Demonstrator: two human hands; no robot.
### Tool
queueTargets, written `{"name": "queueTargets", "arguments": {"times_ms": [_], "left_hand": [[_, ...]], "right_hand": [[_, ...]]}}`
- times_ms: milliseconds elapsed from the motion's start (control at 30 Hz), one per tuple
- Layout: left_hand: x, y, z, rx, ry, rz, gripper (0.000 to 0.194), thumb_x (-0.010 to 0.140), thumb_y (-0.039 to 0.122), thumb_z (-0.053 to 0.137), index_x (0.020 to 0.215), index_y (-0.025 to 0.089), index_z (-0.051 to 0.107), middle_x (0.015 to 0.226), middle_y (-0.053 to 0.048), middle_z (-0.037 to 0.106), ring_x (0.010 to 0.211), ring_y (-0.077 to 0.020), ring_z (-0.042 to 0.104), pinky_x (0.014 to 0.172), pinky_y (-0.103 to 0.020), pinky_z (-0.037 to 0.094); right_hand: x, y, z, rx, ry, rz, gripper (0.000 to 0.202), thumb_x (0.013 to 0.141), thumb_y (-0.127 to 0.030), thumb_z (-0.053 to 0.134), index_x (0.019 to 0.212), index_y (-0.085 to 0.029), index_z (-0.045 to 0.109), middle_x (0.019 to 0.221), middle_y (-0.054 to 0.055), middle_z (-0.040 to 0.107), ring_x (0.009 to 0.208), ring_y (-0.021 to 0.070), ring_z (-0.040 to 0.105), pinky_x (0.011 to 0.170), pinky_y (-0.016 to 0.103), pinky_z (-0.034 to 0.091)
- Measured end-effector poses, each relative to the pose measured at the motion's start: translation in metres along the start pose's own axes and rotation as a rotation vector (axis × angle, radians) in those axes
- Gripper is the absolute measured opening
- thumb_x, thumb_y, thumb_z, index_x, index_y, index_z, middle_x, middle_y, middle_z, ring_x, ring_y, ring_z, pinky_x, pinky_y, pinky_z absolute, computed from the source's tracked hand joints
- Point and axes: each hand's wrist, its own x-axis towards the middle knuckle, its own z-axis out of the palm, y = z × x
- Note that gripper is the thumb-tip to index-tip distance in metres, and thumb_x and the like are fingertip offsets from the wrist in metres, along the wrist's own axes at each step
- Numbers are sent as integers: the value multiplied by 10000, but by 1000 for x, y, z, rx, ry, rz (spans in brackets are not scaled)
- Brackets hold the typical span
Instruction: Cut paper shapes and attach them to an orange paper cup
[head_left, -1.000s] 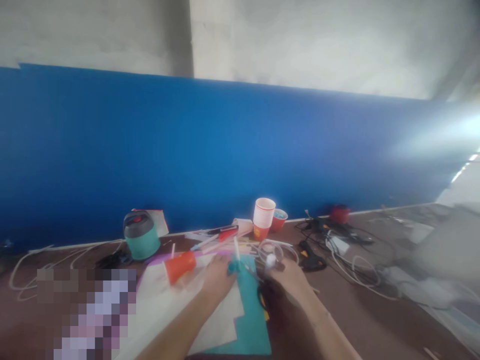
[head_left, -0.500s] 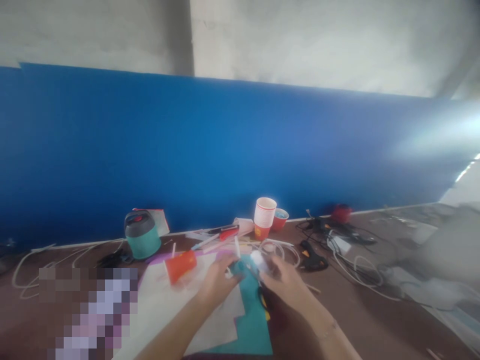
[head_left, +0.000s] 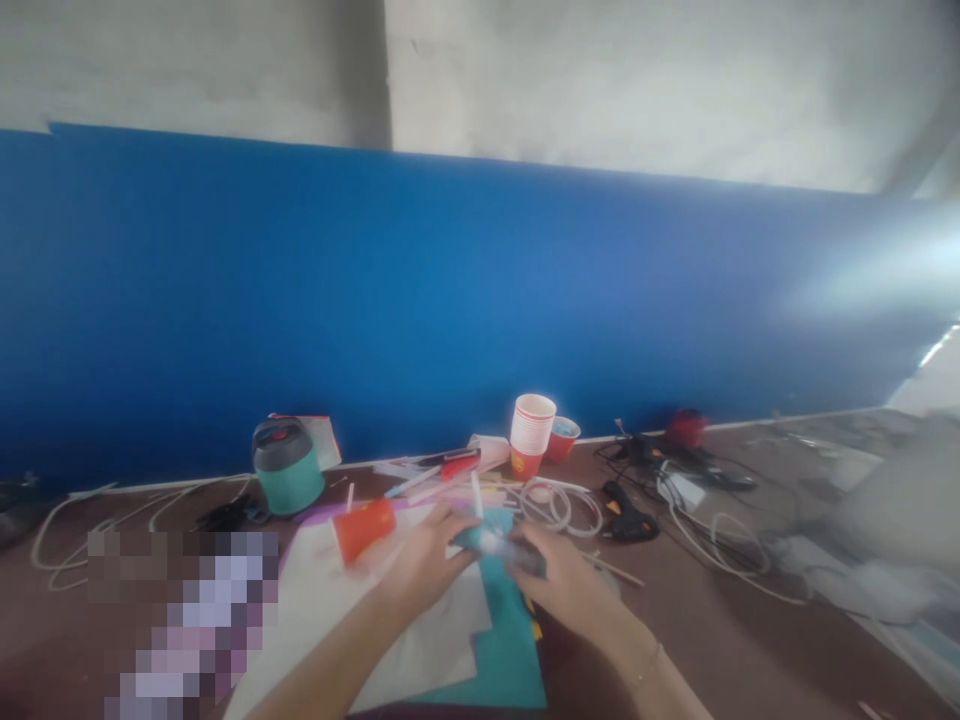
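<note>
Teal piece [head_left: 480, 538] pinched between left hand [head_left: 425, 568] and right hand [head_left: 564, 582]; looked light, flimsy; best gripped at edges, above teal sheet [head_left: 510, 650].

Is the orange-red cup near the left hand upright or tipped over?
Tipped over: the orange-red cup lies on its side on the white paper, just left of the left hand.

Craft workbench: paper cups [head_left: 531, 435], glue gun [head_left: 626, 510], cables [head_left: 709, 525].

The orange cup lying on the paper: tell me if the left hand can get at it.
Probably yes. The orange cup lies just beside the left hand on the white paper, with nothing between them, though that hand already grips a teal piece.
</note>
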Motion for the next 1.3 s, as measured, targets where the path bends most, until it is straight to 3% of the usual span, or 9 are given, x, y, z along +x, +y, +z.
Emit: {"name": "queueTargets", "arguments": {"times_ms": [367,567,767,933,1133,1233,1300], "left_hand": [[2,13,-16,-40,-120,-16,244,753,264,628,990,283,680,943,3,682,788,-182,601,733,-259,434],[1,13,-18,26,-120,21,267,758,233,613,1012,288,676,964,-5,674,823,-184,601,787,-266,429],[1,13,-20,103,-160,97,287,811,258,575,1087,308,639,1045,-11,665,907,-197,603,832,-278,430],[2,11,-20,171,-217,211,279,852,268,548,1123,283,613,1053,-12,661,940,-180,602,850,-266,437],[6,14,-19,218,-281,292,266,886,256,495,1128,286,601,1056,-17,661,965,-186,599,871,-287,432],[12,12,-17,245,-212,210,368,854,256,537,1221,293,529,1174,-28,611,1070,-212,551,931,-334,402],[17,7,-12,297,-95,128,464,810,230,586,1263,258,489,1256,-56,554,1156,-238,486,974,-366,367]], "right_hand": [[-1,-4,-3,-44,12,-21,218,743,-184,571,949,-183,641,924,65,675,844,219,608,739,286,432],[-1,-8,-2,-53,35,-30,184,740,-171,569,910,-191,634,892,52,663,830,210,608,737,278,427],[-1,-3,3,28,29,-29,226,774,-258,584,974,-178,652,977,84,666,903,234,602,797,301,432],[0,0,8,115,-29,-11,247,808,-333,555,937,-162,676,942,82,682,890,244,595,789,304,437],[4,0,6,238,-179,42,359,844,-456,484,841,-161,689,758,22,674,728,203,590,646,261,440],[7,9,0,291,-159,95,358,822,-471,514,874,-160,683,745,19,663,696,190,588,646,268,445],[9,18,-6,387,-36,107,370,794,-492,547,885,-160,684,810,37,671,786,212,595,713,291,450]]}}
